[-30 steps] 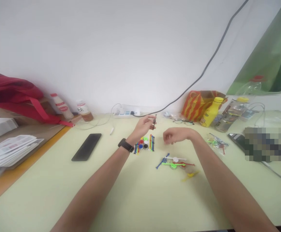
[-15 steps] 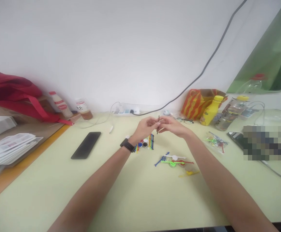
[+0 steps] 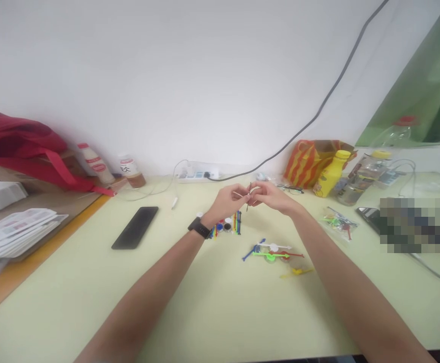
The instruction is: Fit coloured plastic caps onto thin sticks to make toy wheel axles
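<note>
My left hand (image 3: 225, 204), a black watch on its wrist, meets my right hand (image 3: 275, 198) above the table. Between them the fingertips of both pinch a thin dark arrow pointer (image 3: 250, 186), held nearly upright; fingers cover its middle. Below and partly behind my left hand lie coloured arrow pointers (image 3: 238, 223) in a row, beside small round bases, one of them a black base (image 3: 227, 224). Nearer me, several arrow spinners rest on the table: a blue one (image 3: 254, 250), a white one (image 3: 273, 247), a green one (image 3: 271, 255), a red one (image 3: 293, 255) and a yellow one (image 3: 297, 271).
A black phone (image 3: 135, 228) lies left on the table (image 3: 189, 307). A plastic bag of coloured pieces (image 3: 337, 223) is at right. Behind stand a power strip (image 3: 197, 174), a yellow bottle (image 3: 331, 174) and a striped bag (image 3: 303, 161). Papers (image 3: 19, 234) are stacked far left.
The dark arrow pointer has tilted slightly, its top leaning right. Both hands stay together in almost the same place, with small finger movements.
</note>
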A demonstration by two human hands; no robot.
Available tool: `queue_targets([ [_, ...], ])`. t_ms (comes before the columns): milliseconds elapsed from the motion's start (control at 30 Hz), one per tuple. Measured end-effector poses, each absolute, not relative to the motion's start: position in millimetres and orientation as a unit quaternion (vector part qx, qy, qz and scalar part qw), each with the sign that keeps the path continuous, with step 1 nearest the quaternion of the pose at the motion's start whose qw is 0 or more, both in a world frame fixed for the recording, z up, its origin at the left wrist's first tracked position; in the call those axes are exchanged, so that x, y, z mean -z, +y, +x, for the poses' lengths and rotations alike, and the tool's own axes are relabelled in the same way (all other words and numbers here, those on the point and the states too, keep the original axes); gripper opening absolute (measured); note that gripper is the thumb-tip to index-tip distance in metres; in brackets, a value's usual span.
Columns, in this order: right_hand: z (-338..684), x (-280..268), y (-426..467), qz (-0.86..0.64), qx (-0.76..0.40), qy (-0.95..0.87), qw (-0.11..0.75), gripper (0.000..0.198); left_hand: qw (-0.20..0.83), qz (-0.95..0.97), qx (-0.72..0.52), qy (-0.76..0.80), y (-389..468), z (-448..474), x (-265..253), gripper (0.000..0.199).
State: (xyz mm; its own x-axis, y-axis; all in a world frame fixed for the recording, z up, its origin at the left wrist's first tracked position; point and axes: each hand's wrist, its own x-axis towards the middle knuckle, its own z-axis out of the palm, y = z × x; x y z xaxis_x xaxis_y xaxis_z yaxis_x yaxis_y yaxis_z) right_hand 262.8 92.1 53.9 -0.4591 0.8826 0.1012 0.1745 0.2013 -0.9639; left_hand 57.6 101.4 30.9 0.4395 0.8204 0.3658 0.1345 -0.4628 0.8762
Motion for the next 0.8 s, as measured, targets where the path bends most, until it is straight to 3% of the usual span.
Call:
queue_targets([
  [233, 260, -56, 88, -0.394, -0.46, -0.728, 0.32, 0.01, 0.435, 0.745, -0.396, 0.314, 97, 58, -34, 0.02],
  [333, 263, -56, 89, -0.461, -0.4, -0.738, 0.289, 0.015, 0.437, 0.744, -0.393, 0.316, 92, 60, -32, 0.02],
  [467, 278, -51, 95, -0.558, -0.272, -0.768, 0.157, 0.024, 0.347, 0.807, -0.36, 0.314, 85, 64, -28, 0.021],
  [567, 290, -42, 100, -0.584, -0.241, -0.772, 0.07, 0.023, 0.279, 0.863, -0.299, 0.298, 79, 69, -21, 0.011],
  [800, 294, -32, 105, -0.6, -0.224, -0.768, 0.005, 0.033, 0.139, 0.913, -0.196, 0.33, 81, 67, -10, 0.01],
])
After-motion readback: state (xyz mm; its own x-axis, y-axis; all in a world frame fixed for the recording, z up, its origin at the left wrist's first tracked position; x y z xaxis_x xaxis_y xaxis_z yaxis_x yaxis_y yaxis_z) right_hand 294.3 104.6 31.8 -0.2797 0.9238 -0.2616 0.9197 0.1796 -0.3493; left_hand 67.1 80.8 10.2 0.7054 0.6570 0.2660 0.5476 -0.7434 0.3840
